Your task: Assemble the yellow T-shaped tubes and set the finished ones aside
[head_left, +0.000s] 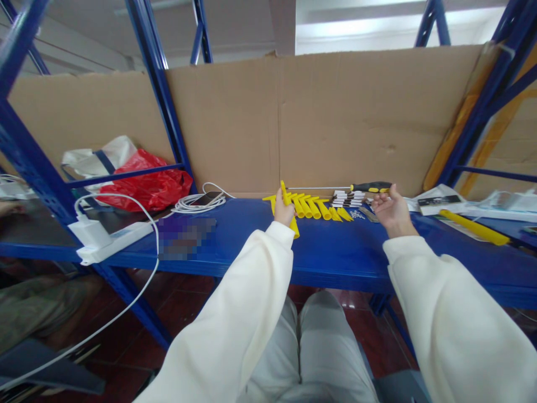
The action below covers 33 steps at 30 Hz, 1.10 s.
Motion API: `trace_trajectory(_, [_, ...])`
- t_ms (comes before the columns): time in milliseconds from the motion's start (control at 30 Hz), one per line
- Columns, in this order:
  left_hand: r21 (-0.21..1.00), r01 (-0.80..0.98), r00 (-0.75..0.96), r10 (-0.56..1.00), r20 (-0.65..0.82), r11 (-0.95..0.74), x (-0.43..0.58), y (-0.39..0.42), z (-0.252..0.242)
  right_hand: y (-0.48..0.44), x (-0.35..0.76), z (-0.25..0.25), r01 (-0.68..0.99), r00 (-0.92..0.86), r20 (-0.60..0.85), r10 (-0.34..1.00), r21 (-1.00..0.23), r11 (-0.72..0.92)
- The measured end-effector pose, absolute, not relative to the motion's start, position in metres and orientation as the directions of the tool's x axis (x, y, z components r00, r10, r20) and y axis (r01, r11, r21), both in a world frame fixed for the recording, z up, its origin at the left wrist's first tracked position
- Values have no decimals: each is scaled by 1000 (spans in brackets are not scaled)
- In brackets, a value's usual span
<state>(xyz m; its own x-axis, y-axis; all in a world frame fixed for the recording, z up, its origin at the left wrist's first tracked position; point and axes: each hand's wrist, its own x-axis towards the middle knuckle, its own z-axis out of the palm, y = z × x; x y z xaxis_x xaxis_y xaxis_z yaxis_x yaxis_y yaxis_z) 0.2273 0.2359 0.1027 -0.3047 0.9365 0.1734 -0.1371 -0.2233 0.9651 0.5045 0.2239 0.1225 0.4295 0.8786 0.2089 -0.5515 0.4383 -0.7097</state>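
My left hand (284,212) is closed around a yellow plastic piece (294,226), whose ends stick out above and below the fingers. Beside it, several matching yellow pieces with tube-like handles (314,209) lie in a row, followed by smaller yellow wedge-shaped parts (344,214). My right hand (393,212) is raised palm up, fingers loosely curled and apart from the thumb; nothing clearly shows in it. Just behind its fingers lies a screwdriver (369,186) with a black and yellow handle. White and dark strips (348,199) and small whitish bits (356,214) lie between the hands.
The blue shelf table (335,252) is backed by cardboard (335,123). To the left are a red plastic bag (151,182), a coiled white cable (197,203) and a power strip (121,242). At right lies a long yellow tool (474,226). Blue uprights flank the table.
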Motion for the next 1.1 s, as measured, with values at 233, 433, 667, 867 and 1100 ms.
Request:
trace_trajectory(233, [960, -143, -297, 936, 191, -241, 228, 235, 103, 227, 503, 119, -524, 479, 140, 867, -746, 410])
trace_trajectory(433, [967, -121, -292, 939, 179, -222, 228, 233, 104, 234, 509, 115, -518, 487, 126, 864, -755, 402])
trace_trajectory(667, [970, -99, -298, 937, 182, -220, 230, 228, 107, 233, 510, 117, -571, 476, 76, 876, -731, 374])
trace_trajectory(867, [974, -76, -295, 938, 183, -214, 229, 227, 108, 231, 510, 117, -540, 485, 119, 866, -738, 404])
trace_trajectory(1100, [973, -95, -277, 944, 179, -213, 229, 227, 108, 230, 512, 118, -550, 469, 133, 873, -729, 407])
